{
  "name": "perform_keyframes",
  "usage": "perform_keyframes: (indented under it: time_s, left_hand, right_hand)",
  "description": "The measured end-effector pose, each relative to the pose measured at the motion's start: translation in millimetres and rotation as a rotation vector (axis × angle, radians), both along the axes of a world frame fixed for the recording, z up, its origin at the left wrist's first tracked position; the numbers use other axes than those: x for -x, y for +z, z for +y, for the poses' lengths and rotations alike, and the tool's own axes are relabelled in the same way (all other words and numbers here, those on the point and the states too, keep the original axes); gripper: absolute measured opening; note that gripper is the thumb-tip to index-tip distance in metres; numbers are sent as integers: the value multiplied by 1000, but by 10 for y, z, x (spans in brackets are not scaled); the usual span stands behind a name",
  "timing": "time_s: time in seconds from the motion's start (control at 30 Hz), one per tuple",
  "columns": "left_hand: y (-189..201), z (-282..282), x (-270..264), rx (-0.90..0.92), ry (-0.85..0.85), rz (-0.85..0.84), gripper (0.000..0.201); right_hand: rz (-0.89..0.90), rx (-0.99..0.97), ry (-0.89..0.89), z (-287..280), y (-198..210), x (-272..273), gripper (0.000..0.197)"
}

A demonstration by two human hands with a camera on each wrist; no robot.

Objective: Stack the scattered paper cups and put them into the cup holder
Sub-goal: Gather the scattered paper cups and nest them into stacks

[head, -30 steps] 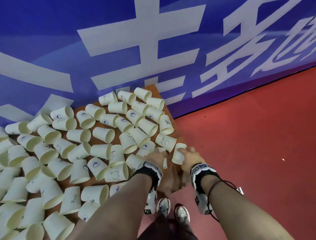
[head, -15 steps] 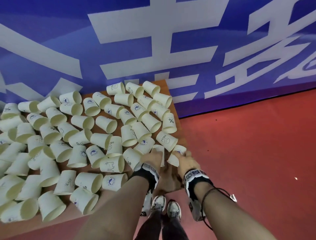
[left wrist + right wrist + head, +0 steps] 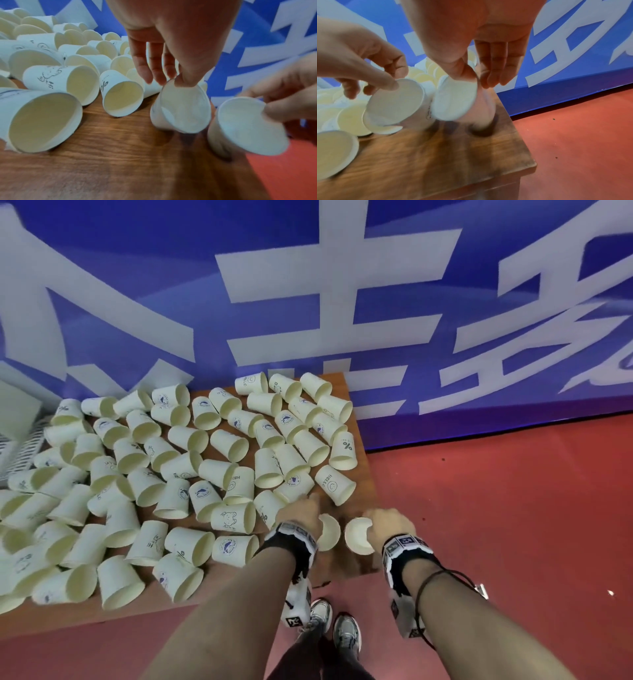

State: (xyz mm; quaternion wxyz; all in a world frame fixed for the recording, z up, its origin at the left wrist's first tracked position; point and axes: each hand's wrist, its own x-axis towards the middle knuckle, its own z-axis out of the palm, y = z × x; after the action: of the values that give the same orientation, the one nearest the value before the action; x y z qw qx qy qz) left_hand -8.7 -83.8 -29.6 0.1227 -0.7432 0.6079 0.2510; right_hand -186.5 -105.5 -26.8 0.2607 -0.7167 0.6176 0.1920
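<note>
Several white paper cups (image 3: 191, 474) lie on their sides across the wooden table (image 3: 363, 563). Near its front right corner, my left hand (image 3: 308, 513) pinches the rim of one cup (image 3: 329, 534), mouth tilted up toward me. In the left wrist view the left hand's thumb (image 3: 186, 79) is inside the rim of that cup (image 3: 183, 112). Beside it, my right hand (image 3: 378, 525) pinches the rim of a second cup (image 3: 358, 537). The right wrist view shows the right hand (image 3: 476, 79) on its cup (image 3: 453, 100), close to the left-held cup (image 3: 393, 101). Both cup bases stand on or just above the table.
A blue banner (image 3: 308, 302) with large white characters stands behind the table. Red floor (image 3: 513, 525) lies to the right and front. A pale slatted rack (image 3: 24, 446) shows at the far left edge. My shoes (image 3: 335, 628) are below the table's front edge.
My hands have drawn apart from where they met over the lying cups. Each now holds a cup by the rim, turned mouth-up at the front right corner.
</note>
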Motion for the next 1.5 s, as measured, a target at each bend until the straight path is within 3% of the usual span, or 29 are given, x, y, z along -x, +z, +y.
perform_keyframes:
  time_s: [0.1,0.2,0.23,0.3,0.33,0.4,0.63,0.87,0.97,1.07,1.27,1.37,1.5]
  left_hand:
    - [192,-41,-34,-18,120,18,30]
    - [210,-93,-61,100,266,-58,11]
    - [382,-93,-115,44,340,-8,28]
    - [537,4,-232,97,382,-115,43]
    - [575,48,-253,-12,403,-62,36]
    - [491,126,-322,45,388,-26,24]
    - [587,632,-943,160,546,-47,35]
    - [680,1110,-1694,189,652,-70,34]
    - [733,1404,-2134,203,687,-46,36]
    - [746,1692,-2622,210,707,-18,26]
    - [890,2241,-3682,208,757,-32,34]
    - [957,2460,-4062,195,752,-52,25]
    - [949,2743,-4445,217,812,-51,29]
  right_hand:
    - [-57,17,-21,-72,200,0,39]
    - [-107,71,-31,-163,319,-54,34]
    - [-127,93,-30,-189,344,-83,32]
    - [-173,129,-26,-232,380,-162,28]
    - [-192,138,-33,-246,394,-207,27]
    - [-230,159,-33,-254,416,-334,28]
    - [-320,163,123,-126,494,-948,22]
    - [-313,176,312,189,634,-1849,24]
    - [-321,189,332,359,667,-2311,22]
    - [-313,202,357,600,713,-2821,19]
    - [-330,230,419,1150,814,-3921,21]
    - [-319,244,428,1366,857,-4337,20]
    - [-307,249,470,1579,871,-4788,22]
